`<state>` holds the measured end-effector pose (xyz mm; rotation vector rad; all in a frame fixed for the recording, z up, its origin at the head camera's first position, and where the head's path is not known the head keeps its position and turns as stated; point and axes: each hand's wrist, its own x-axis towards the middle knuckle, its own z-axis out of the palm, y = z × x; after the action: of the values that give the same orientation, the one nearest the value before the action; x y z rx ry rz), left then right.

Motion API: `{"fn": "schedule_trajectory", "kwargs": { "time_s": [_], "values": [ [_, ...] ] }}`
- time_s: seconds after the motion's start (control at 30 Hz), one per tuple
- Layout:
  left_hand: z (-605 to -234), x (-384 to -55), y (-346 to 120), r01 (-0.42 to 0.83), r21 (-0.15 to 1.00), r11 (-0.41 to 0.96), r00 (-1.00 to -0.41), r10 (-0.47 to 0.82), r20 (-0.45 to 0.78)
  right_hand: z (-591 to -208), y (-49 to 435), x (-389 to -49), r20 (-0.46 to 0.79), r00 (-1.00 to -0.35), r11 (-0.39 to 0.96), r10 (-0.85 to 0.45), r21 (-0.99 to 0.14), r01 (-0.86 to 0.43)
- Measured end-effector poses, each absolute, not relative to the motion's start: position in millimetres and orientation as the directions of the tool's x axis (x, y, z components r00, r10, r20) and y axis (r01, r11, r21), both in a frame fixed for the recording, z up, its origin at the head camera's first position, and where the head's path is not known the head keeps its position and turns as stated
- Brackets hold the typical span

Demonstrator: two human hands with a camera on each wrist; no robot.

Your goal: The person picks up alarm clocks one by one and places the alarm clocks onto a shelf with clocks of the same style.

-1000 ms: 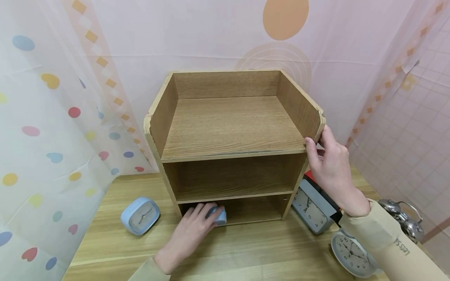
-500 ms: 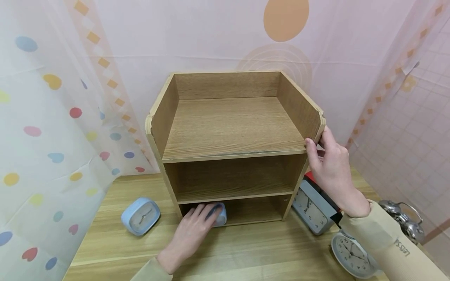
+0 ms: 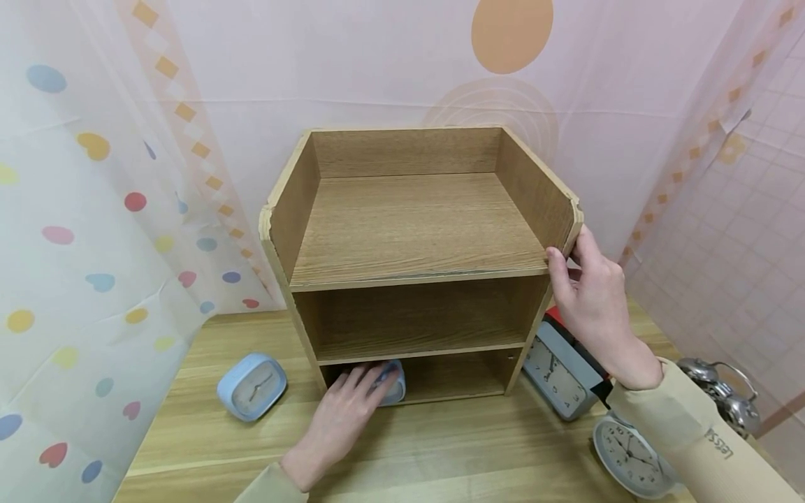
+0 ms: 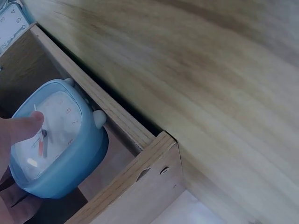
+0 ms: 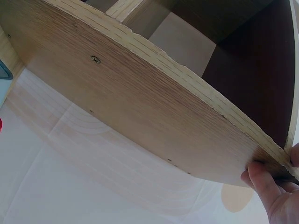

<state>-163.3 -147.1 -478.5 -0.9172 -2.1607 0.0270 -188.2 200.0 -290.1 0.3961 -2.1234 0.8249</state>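
A light-blue alarm clock sits at the left of the lowest compartment of a small wooden shelf unit. My left hand reaches in and grips it. In the left wrist view the thumb lies across the white face of the blue alarm clock, and other fingers are behind its body. Two small rounded knobs show on its side. My right hand pinches the front edge of the unit's right side panel, thumb inside and fingers outside, as the right wrist view shows on the side panel.
Another light-blue clock stands on the table left of the unit. To the right are a grey-blue rectangular clock, a round white clock and a silver twin-bell clock. A patterned curtain hangs behind.
The blue alarm clock in my left hand has turned slightly, so more of its front shows beside the fingers. My right hand keeps its hold on the side panel.
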Motion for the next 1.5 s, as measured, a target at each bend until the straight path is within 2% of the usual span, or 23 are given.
{"fn": "schedule_trajectory", "kwargs": {
  "time_s": [0.2, 0.93, 1.5],
  "values": [
    [-479, -165, -148, 0.593, -0.287, 0.753, -0.458, 0.608, 0.649, -290, 199, -188, 0.783, -0.622, 0.732, 0.0, -0.424, -0.533],
    [-480, -172, -150, 0.58, -0.302, 0.757, -0.45, 0.606, 0.656, -291, 199, -189, 0.786, -0.618, 0.729, 0.001, -0.424, -0.538],
    [-478, -173, -152, 0.582, -0.301, 0.756, -0.481, 0.618, 0.622, -291, 197, -187, 0.793, -0.609, 0.722, 0.019, -0.432, -0.541]
  ]
}}
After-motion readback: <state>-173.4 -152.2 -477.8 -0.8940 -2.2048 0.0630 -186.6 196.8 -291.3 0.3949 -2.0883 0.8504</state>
